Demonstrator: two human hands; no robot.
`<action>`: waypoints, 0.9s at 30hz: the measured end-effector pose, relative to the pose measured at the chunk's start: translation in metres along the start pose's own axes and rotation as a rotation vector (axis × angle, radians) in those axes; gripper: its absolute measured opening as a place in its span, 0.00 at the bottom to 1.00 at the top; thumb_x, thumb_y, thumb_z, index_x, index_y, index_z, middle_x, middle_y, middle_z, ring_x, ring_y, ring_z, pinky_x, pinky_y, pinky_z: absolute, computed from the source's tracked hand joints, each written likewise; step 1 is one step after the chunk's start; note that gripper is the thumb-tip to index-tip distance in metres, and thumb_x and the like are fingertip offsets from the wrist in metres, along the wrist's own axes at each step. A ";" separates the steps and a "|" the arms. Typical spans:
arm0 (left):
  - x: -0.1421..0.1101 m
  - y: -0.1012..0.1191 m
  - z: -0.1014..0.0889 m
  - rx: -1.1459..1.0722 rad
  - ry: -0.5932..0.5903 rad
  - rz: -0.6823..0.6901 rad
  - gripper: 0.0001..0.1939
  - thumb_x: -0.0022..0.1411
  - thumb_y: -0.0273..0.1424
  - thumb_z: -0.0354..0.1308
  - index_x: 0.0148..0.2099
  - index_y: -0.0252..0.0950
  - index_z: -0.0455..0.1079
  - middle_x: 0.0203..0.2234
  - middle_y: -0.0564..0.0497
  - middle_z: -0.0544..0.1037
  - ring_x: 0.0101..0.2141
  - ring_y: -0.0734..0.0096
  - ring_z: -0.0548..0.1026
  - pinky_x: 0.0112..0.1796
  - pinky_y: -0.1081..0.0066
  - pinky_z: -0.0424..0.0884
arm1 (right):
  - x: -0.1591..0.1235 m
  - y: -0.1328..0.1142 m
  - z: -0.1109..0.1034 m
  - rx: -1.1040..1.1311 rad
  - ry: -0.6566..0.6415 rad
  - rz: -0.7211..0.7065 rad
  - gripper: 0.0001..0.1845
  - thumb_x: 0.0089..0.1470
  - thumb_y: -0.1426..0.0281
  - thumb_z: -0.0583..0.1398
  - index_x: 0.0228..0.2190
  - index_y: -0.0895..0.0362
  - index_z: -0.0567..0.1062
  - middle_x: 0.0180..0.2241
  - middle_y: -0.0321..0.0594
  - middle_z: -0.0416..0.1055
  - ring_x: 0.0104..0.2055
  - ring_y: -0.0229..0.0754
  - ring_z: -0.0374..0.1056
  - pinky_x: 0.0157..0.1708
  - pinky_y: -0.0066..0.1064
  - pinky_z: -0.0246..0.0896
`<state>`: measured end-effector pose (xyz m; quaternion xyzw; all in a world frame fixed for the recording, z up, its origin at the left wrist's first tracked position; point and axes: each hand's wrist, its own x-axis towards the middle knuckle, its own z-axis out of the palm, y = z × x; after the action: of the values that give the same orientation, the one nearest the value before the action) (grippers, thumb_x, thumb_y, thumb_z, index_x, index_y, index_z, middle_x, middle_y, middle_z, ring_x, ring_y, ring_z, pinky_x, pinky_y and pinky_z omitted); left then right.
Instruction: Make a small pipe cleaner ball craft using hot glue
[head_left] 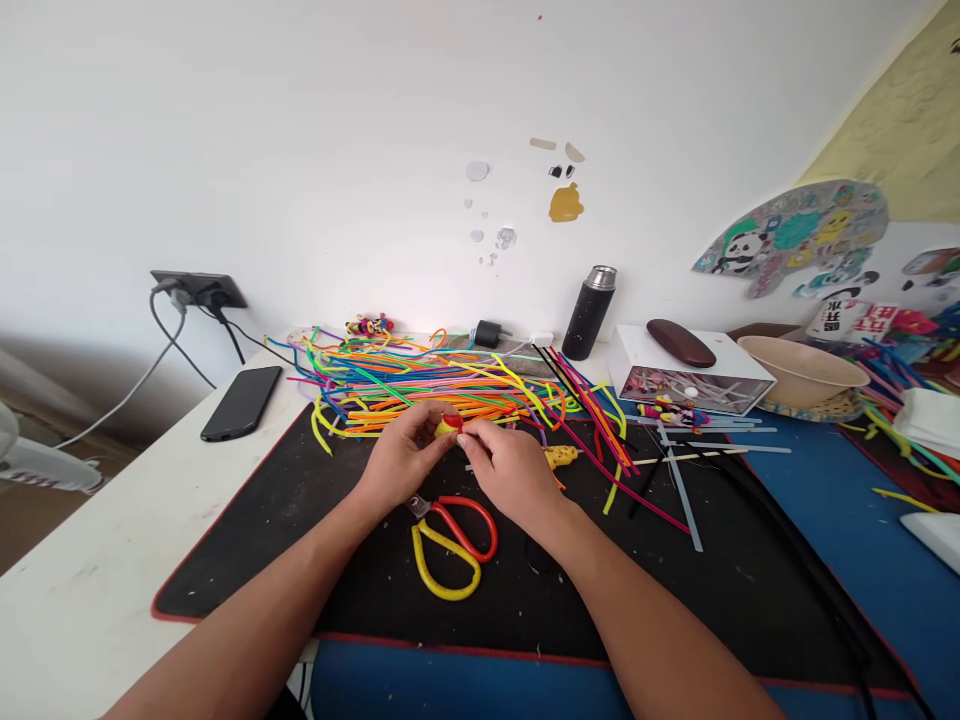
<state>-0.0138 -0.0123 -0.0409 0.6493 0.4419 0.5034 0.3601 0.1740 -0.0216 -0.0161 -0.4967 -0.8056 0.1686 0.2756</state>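
My left hand (401, 455) and my right hand (510, 470) meet over the black mat (247, 530), fingertips pinched together on a small yellow and red pipe-cleaner piece (448, 425). Both hands are closed around it. Just behind them lies a big heap of coloured pipe cleaners (435, 385). Scissors with a red and a yellow handle (450, 545) lie on the mat right below my hands.
A black phone (241, 402) lies at the left on the white table. A black flask (589, 312), a white box (686, 380) with a dark case on it and a tan bowl (802, 372) stand at the back right. Loose sticks and a black cable cross the mat's right side.
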 end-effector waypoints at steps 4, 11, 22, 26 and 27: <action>-0.001 0.000 0.000 0.005 -0.022 0.009 0.12 0.66 0.39 0.66 0.48 0.39 0.75 0.37 0.50 0.79 0.33 0.67 0.74 0.37 0.67 0.69 | 0.000 0.000 0.001 0.023 0.023 0.007 0.12 0.71 0.64 0.59 0.46 0.54 0.81 0.35 0.41 0.85 0.37 0.48 0.80 0.35 0.33 0.59; -0.003 0.001 0.000 0.043 -0.031 0.028 0.13 0.67 0.41 0.66 0.48 0.38 0.75 0.37 0.50 0.80 0.32 0.68 0.73 0.35 0.68 0.69 | -0.002 0.000 0.001 0.040 0.043 0.008 0.11 0.71 0.63 0.59 0.44 0.54 0.80 0.35 0.40 0.84 0.36 0.47 0.80 0.35 0.33 0.59; -0.005 0.003 0.002 0.079 -0.036 0.062 0.13 0.68 0.41 0.65 0.48 0.38 0.75 0.36 0.50 0.79 0.32 0.69 0.73 0.34 0.70 0.70 | -0.001 0.000 0.001 0.038 0.051 0.043 0.11 0.70 0.60 0.60 0.41 0.53 0.78 0.34 0.39 0.84 0.35 0.46 0.79 0.33 0.33 0.56; -0.005 0.000 0.002 0.048 -0.055 0.044 0.14 0.69 0.42 0.64 0.49 0.38 0.74 0.37 0.49 0.80 0.32 0.69 0.74 0.35 0.69 0.70 | -0.001 -0.001 0.001 0.043 0.041 0.062 0.11 0.70 0.60 0.60 0.39 0.53 0.77 0.33 0.38 0.83 0.33 0.46 0.78 0.32 0.33 0.55; -0.006 -0.001 0.002 0.043 -0.057 0.042 0.14 0.69 0.42 0.64 0.49 0.38 0.74 0.37 0.49 0.80 0.33 0.69 0.75 0.35 0.69 0.71 | -0.001 -0.001 0.001 0.044 0.040 0.065 0.11 0.70 0.60 0.60 0.38 0.53 0.77 0.33 0.38 0.83 0.33 0.46 0.78 0.32 0.33 0.55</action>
<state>-0.0122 -0.0173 -0.0438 0.6802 0.4282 0.4827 0.3478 0.1727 -0.0227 -0.0168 -0.5196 -0.7795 0.1853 0.2967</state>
